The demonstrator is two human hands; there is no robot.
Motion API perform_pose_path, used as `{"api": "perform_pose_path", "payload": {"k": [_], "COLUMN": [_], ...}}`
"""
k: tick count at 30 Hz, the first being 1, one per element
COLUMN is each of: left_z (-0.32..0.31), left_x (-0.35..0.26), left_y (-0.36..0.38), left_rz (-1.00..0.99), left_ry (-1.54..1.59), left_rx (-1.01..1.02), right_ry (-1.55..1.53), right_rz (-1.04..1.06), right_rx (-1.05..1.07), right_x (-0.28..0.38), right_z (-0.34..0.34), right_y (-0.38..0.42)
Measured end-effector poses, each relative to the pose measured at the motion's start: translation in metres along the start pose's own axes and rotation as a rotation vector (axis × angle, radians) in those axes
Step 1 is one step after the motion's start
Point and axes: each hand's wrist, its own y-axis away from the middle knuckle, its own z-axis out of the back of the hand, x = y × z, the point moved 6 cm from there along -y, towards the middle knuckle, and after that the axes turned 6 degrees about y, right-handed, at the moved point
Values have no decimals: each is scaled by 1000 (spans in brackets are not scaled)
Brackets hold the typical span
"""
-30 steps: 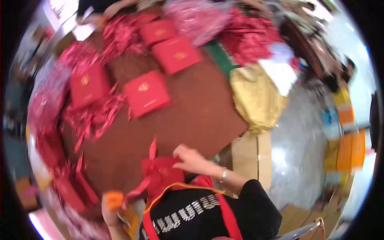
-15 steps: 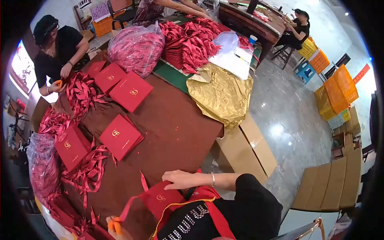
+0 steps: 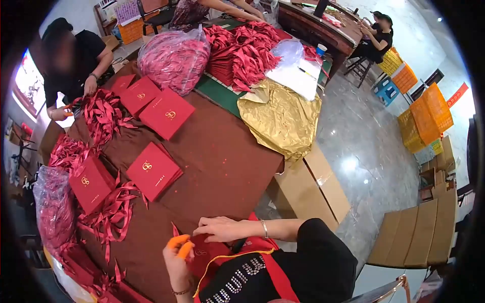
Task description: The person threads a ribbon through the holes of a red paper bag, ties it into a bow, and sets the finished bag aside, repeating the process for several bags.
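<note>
My right hand (image 3: 222,230), with a bracelet at the wrist, lies over the top edge of a dark red folder (image 3: 206,252) with a gold logo, fingers stretched out. My left hand (image 3: 178,257) wears orange covers on two fingers. These are curled together at the folder's left side, near a red ribbon end (image 3: 175,230); what they hold is too small to make out. The folder rests against the table's near edge, by my black top with a yellow cord.
The brown tabletop (image 3: 217,151) carries red folder stacks (image 3: 154,170), loose ribbons (image 3: 108,214) and a bagged ribbon bundle (image 3: 174,60). Gold wrapping (image 3: 283,118) lies at its far right. A co-worker (image 3: 76,65) stands at the left; cardboard boxes (image 3: 308,187) are beyond the right edge.
My left hand has moved up and right from the lower left to the folder, and the ribbon stretched out toward it no longer shows. My right hand has shifted slightly left.
</note>
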Motion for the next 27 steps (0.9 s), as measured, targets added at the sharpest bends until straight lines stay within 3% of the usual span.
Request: {"api": "perform_pose_path", "payload": {"k": [5, 7, 8, 10, 12, 17, 18, 20, 21, 23, 27], "left_z": [-12, -34, -33, -23, -26, -4, 0, 3, 2, 4, 4], "left_x": [36, 12, 14, 27, 23, 29, 31, 28, 26, 29, 34], "left_y": [-9, -2, -3, -4, -1, -4, -5, -7, -7, -10, -14], "left_rz": [75, -649, -640, -338, -395, -74, -52, -75, -122, -115, -65], "left_ry": [-322, -1043, -1047, -947, -951, -638, -596, -647, -697, -672, -633], "left_rx": [33, 23, 15, 38, 85, 60, 50, -8, -10, -21, -3], "right_ry": [-60, -104, -145, -210, -205, -181, -137, -124, -131, -239, -314], "right_rz": [-67, -77, -83, -18, 48, -60, -56, 80, 98, -90, -176], "right_rx": [71, 112, 153, 113, 103, 218, 229, 3, 19, 97, 141], "right_x": [5, 6, 6, 4, 5, 1, 0, 3, 5, 0, 3], "right_z": [7, 11, 9, 10, 16, 22, 20, 20, 19, 17, 22], "right_y": [-2, -4, -6, -10, -11, -16, -16, -17, -14, -10, -5]}}
